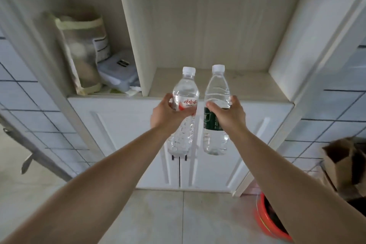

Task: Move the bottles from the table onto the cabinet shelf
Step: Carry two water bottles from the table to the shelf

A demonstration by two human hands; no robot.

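My left hand (165, 114) grips a clear water bottle with a red-and-white label (184, 93) around its middle. My right hand (229, 114) grips a second clear bottle with a dark green label (216, 89). Both bottles have white caps, stand roughly upright and are held side by side in the air in front of the cabinet. Their caps reach the height of the open cabinet shelf (247, 85), whose pale wooden board lies just behind them. Neither bottle touches the shelf.
The left compartment holds a fabric bag (79, 49) and a grey lidded box (116, 73). White cabinet doors (122, 134) are below the shelf. A cardboard box (340, 162) and a red basin (269, 222) stand on the floor at the right.
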